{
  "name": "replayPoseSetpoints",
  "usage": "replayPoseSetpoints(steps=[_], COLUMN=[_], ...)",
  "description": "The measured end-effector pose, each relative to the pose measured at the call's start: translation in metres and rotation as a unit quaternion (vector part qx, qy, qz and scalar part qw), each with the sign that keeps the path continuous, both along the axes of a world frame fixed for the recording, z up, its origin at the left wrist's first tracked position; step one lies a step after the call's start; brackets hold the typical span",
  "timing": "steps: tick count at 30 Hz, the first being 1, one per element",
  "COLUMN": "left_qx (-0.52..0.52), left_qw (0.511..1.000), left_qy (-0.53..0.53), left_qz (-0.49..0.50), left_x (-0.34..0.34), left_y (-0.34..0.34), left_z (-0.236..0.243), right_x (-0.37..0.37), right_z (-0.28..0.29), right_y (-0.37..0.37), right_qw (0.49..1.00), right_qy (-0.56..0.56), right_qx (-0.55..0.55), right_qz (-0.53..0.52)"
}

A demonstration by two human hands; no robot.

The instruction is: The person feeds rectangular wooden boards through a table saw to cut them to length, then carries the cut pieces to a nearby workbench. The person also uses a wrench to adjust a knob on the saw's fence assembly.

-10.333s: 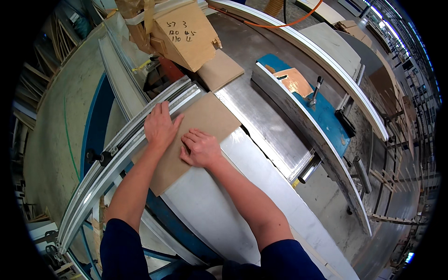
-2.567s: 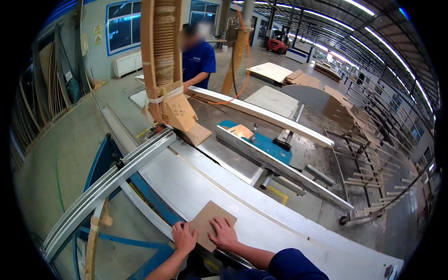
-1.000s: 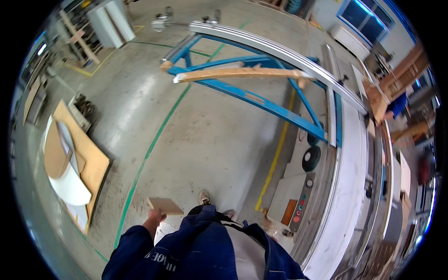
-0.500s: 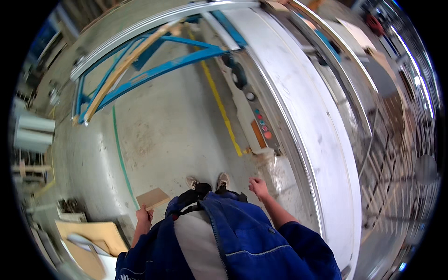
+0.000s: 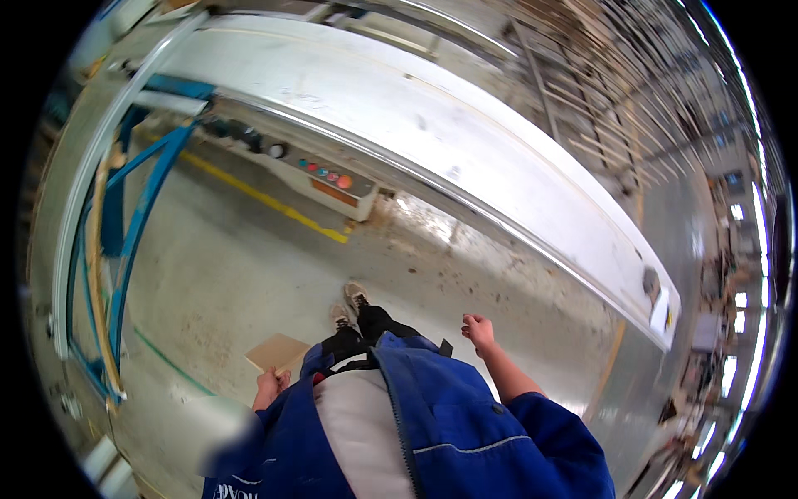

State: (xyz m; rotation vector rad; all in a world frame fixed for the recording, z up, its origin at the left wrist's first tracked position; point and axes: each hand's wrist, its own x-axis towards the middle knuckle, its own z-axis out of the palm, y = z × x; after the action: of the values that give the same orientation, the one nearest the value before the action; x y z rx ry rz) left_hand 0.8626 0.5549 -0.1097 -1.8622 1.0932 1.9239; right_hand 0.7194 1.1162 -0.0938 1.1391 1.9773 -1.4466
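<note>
A flat, light brown rectangular board (image 5: 279, 352) hangs low at my left side. My left hand (image 5: 270, 384) is closed on its near edge. Out to my right, my right hand (image 5: 478, 330) is raised in front of the hip with its fingers curled together; no object shows in it, though the inside of the fingers is hidden. Nearest to that hand is the long white sliding table (image 5: 432, 133) of a machine, some way beyond it and untouched.
A control panel with coloured buttons (image 5: 326, 173) juts from the machine's side. To the left stands a blue metal frame (image 5: 133, 241) with a wooden strip (image 5: 100, 274) along it. Yellow tape (image 5: 258, 195) marks the concrete floor. Racks of rods (image 5: 615, 108) fill the far right.
My body has turned to the right, so the white table now stretches across ahead of me and the blue frame lies at the left. My left hand still holds the board.
</note>
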Motion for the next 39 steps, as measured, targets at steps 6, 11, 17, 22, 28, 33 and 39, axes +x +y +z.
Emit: replayPoseSetpoints(steps=[6, 11, 17, 22, 28, 33, 39], left_qx=[0.013, -0.014, -0.06, -0.049, -0.037, -0.062, -0.051], left_qw=[0.962, 0.925, 0.912, 0.927, 0.966, 0.993, 0.983], left_qy=[-0.026, 0.009, 0.07, 0.122, 0.117, 0.047, 0.048], left_qz=[-0.273, -0.381, -0.401, -0.352, -0.226, -0.086, 0.169], left_x=[-0.081, -0.143, -0.187, -0.17, -0.053, 0.075, 0.23], left_y=[0.009, 0.066, 0.174, 0.23, 0.233, 0.207, 0.188], left_z=[-0.059, -0.064, -0.017, -0.004, 0.038, 0.029, -0.078], right_x=[0.16, 0.261, 0.313, 0.236, 0.114, 0.053, 0.09], right_z=[0.039, 0.02, -0.023, -0.054, -0.053, -0.029, -0.014], right_y=[0.024, 0.018, 0.032, 0.102, 0.117, 0.027, -0.133], right_qw=[0.993, 0.96, 0.947, 0.98, 0.993, 0.957, 0.884], right_qy=[-0.003, 0.007, -0.016, -0.003, 0.019, 0.058, 0.056], right_qx=[-0.011, -0.019, -0.048, -0.087, -0.094, -0.11, -0.106], right_qz=[-0.119, -0.278, -0.316, -0.181, 0.068, 0.262, 0.452])
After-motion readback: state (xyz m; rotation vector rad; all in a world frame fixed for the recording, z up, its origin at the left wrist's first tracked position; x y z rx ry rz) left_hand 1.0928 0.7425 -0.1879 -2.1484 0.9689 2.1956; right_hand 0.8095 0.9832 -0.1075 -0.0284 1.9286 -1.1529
